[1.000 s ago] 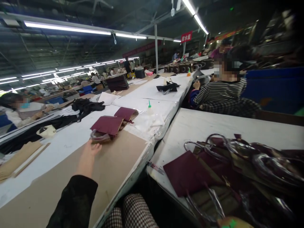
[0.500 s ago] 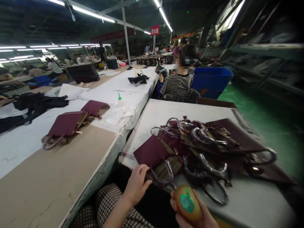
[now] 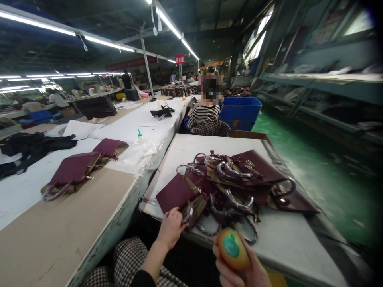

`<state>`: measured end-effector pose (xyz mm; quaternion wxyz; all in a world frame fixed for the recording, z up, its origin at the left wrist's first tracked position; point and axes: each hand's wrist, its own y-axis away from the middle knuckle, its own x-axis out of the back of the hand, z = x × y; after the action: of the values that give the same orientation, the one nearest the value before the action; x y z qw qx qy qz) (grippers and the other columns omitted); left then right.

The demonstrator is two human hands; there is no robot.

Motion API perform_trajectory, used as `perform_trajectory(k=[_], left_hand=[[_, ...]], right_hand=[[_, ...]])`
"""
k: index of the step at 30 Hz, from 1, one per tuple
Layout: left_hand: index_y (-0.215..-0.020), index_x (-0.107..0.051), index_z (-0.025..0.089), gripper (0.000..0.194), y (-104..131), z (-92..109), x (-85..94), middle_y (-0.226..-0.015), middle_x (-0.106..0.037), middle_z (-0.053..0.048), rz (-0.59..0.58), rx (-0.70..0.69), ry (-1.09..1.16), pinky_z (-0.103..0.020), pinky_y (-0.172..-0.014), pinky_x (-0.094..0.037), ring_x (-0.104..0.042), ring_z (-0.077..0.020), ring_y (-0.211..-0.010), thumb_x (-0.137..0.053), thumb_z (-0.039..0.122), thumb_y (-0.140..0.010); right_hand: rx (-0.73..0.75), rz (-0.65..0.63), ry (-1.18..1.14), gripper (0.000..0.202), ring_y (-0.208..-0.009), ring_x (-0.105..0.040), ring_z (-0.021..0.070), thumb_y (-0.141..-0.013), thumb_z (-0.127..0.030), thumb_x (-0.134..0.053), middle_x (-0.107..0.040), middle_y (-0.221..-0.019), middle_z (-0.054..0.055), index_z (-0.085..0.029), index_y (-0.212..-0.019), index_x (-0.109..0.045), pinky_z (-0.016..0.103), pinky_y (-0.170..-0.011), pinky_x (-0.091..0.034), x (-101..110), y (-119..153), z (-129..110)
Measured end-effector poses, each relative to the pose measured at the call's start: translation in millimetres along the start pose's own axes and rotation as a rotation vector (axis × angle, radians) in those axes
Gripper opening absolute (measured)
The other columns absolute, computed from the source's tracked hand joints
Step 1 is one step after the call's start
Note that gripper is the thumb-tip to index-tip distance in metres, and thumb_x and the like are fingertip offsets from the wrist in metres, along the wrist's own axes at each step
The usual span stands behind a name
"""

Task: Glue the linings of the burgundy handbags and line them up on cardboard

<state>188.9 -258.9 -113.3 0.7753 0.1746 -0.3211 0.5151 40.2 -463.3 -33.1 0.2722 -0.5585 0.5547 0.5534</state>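
My left hand (image 3: pixel 171 229) has its fingers closed on the near edge of a maroon handbag (image 3: pixel 176 193), beside its plastic-wrapped handle. This bag lies at the left front of a heap of similar maroon handbags (image 3: pixel 260 166) with brown sides. In my right hand (image 3: pixel 239 267) is a yellowish squeeze bottle (image 3: pixel 237 255), its green nozzle end turned towards me. The bottle is apart from the bags, in front of the table edge. My left fingertips are partly hidden by the bag.
On the long table at left lie two more maroon bags (image 3: pixel 73 169), black cloth (image 3: pixel 34 147) and a bottle with a green nozzle (image 3: pixel 140 137). Ahead, a person in a striped top (image 3: pixel 205 117) sits beside a blue bin (image 3: pixel 241 113). Shelving (image 3: pixel 314 85) runs along the right.
My left hand has gone from beside the front bag to closing on its near edge. The view has swung right. My right hand still holds the squeeze bottle.
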Motion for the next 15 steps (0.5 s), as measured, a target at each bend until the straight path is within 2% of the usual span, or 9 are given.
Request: perform_trajectory(k=[1, 3, 4, 6, 8, 10, 12, 15], left_hand=[[-0.084, -0.059, 0.02, 0.019, -1.6, 4.6, 13.3, -0.098, -0.071, -0.014, 0.072, 0.044, 0.055, -0.056, -0.101, -0.046, -0.065, -0.0343, -0.112, -0.065, 0.037, -0.09], [-0.08, -0.052, 0.022, 0.034, -1.6, 18.8, 51.5, -0.074, -0.064, -0.005, 0.219, 0.109, 0.187, -0.05, -0.094, -0.051, -0.068, -0.0272, -0.088, -0.046, 0.048, -0.101], [-0.077, -0.049, 0.023, 0.041, 1.9, 28.7, 74.8, -0.069, -0.06, -0.002, 0.293, 0.117, 0.26, -0.047, -0.095, -0.051, -0.067, -0.0241, -0.084, -0.037, 0.051, -0.104], [-0.068, -0.039, 0.024, 0.05, 18.6, 54.0, 123.3, -0.064, -0.05, 0.002, 0.391, 0.102, 0.398, -0.04, -0.093, -0.053, -0.061, -0.0174, -0.072, -0.036, 0.057, -0.104], [-0.064, -0.033, 0.023, 0.055, 48.5, 84.3, 166.1, -0.06, -0.037, 0.006, 0.467, 0.087, 0.513, -0.036, -0.084, -0.057, -0.048, -0.013, -0.06, -0.039, 0.062, -0.102], [-0.06, -0.036, 0.022, 0.057, 87.6, 114.6, 197.8, -0.057, -0.031, 0.008, 0.485, 0.101, 0.714, -0.037, -0.081, -0.059, -0.036, -0.0103, -0.052, -0.051, 0.061, -0.099], [-0.058, -0.041, 0.021, 0.056, 130.5, 139.0, 218.7, -0.054, -0.032, 0.008, 0.482, 0.138, 0.831, -0.039, -0.083, -0.06, -0.032, -0.0093, -0.049, -0.06, 0.056, -0.097], [-0.06, -0.045, 0.02, 0.053, 193.4, 158.8, 235.9, -0.054, -0.034, 0.008, 0.567, 0.246, 0.877, -0.043, -0.083, -0.063, -0.037, -0.0099, -0.049, -0.067, 0.056, -0.092]], right_hand=[[0.004, -0.011, -0.012, 0.045, -0.043, -0.042, 0.0013, -0.086, -0.048, -0.083, -0.076, -0.088, 0.014, -0.007, -0.102, -0.077, 0.012, -0.039, -0.032, -2.6, 2.8, -1.1], [0.029, -0.025, -0.024, 0.043, -0.049, -0.05, 0.0053, -0.09, -0.049, -0.078, -0.076, -0.092, 0.014, -0.009, -0.105, -0.077, 0.014, -0.042, -0.035, -8.3, 7.6, -3.3], [0.045, -0.034, -0.014, 0.041, -0.055, -0.055, 0.0084, -0.091, -0.05, -0.076, -0.076, -0.094, 0.014, -0.012, -0.106, -0.076, 0.015, -0.045, -0.038, -10.9, 9.1, -4.0], [0.08, -0.052, 0.03, 0.035, -0.074, -0.065, 0.0169, -0.093, -0.05, -0.074, -0.077, -0.1, 0.013, -0.018, -0.108, -0.075, 0.021, -0.054, -0.045, -14.4, 9.7, -4.0], [0.099, -0.058, 0.083, 0.03, -0.1, -0.066, 0.0248, -0.093, -0.05, -0.074, -0.076, -0.114, 0.01, -0.025, -0.111, -0.073, 0.029, -0.065, -0.05, -15.8, 7.0, -0.8], [0.114, -0.048, 0.132, 0.03, -0.12, -0.059, 0.027, -0.095, -0.049, -0.072, -0.07, -0.13, 0.007, -0.029, -0.117, -0.07, 0.035, -0.073, -0.053, -16.4, 2.1, 5.8], [0.107, -0.048, 0.176, 0.034, -0.131, -0.051, 0.0269, -0.098, -0.049, -0.067, -0.064, -0.141, 0.006, -0.029, -0.125, -0.067, 0.038, -0.079, -0.054, -18.4, -3.5, 15.4], [0.018, -0.096, 0.193, 0.038, -0.14, -0.042, 0.0304, -0.099, -0.051, -0.063, -0.057, -0.149, 0.007, -0.027, -0.128, -0.065, 0.042, -0.078, -0.056, -25.6, -10.9, 35.6]])
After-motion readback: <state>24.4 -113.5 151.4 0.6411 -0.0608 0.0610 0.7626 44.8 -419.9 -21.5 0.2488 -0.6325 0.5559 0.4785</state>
